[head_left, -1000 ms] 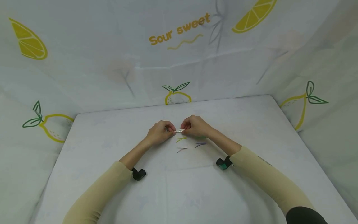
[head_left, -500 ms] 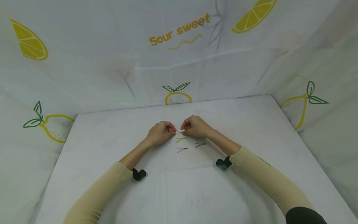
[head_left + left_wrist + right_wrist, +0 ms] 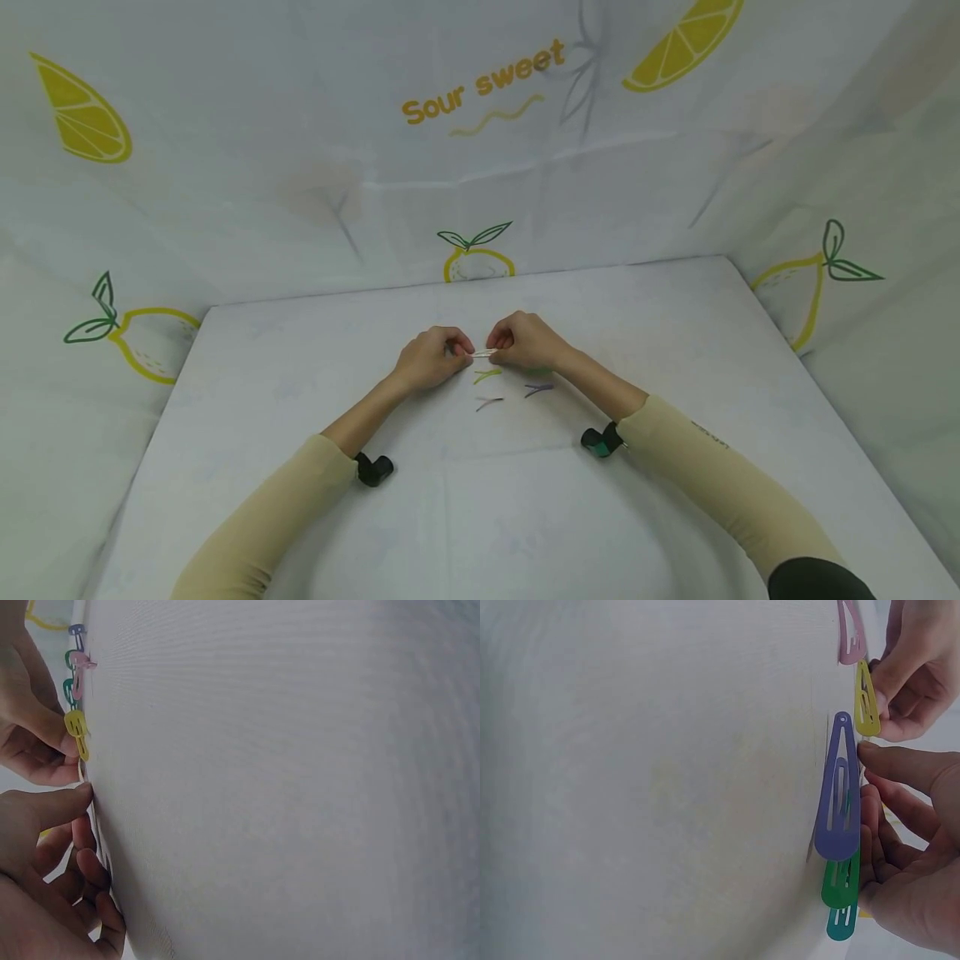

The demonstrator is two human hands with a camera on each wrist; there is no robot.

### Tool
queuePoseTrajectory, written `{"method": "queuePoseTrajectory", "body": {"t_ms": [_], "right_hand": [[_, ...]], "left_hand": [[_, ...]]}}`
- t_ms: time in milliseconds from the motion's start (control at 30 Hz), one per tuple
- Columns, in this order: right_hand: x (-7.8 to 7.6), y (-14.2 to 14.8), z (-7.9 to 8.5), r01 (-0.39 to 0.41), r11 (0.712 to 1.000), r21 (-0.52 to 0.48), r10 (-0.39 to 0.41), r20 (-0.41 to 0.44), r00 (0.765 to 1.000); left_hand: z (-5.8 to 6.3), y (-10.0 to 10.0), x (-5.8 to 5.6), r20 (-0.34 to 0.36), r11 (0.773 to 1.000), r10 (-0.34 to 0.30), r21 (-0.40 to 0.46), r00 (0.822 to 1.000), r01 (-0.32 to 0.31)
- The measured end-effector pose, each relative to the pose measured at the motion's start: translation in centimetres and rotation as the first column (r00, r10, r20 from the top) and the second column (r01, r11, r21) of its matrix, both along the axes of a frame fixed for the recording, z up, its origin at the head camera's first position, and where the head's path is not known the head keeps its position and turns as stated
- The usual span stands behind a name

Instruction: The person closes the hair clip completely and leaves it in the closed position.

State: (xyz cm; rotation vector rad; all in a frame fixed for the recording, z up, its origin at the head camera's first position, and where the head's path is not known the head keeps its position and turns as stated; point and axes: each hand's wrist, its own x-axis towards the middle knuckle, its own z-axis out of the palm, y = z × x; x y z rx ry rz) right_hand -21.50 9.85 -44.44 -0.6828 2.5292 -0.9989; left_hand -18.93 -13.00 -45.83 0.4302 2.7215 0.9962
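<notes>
Nearest, two beige sleeves (image 3: 723,479) reach in over the white-covered table (image 3: 480,525), a small black device (image 3: 375,471) at the left wrist and a dark device (image 3: 600,442) at the right; past them lies a pink clip (image 3: 491,403), its legs spread; a little farther and to the right lies a purple clip (image 3: 838,844), with a green clip (image 3: 836,895) and a teal clip (image 3: 841,930) partly hidden behind it in the right wrist view; a yellow clip (image 3: 487,376) lies just this side of the hands; beyond it, the left hand (image 3: 431,358) and right hand (image 3: 527,342) pinch opposite ends of a slim white clip (image 3: 482,353), which spans the gap between their fingertips; farthest hangs a pale cloth (image 3: 300,225) with printed lemons.
</notes>
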Motion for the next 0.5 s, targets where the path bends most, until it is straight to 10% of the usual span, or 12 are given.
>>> {"method": "queuePoseTrajectory", "body": {"t_ms": [500], "right_hand": [[0.07, 0.27, 0.12, 0.0, 0.999, -0.045, 0.0, 0.005, 1.0]], "left_hand": [[-0.22, -0.11, 0.02, -0.006, 1.0, -0.016, 0.001, 1.0, 0.016]]}}
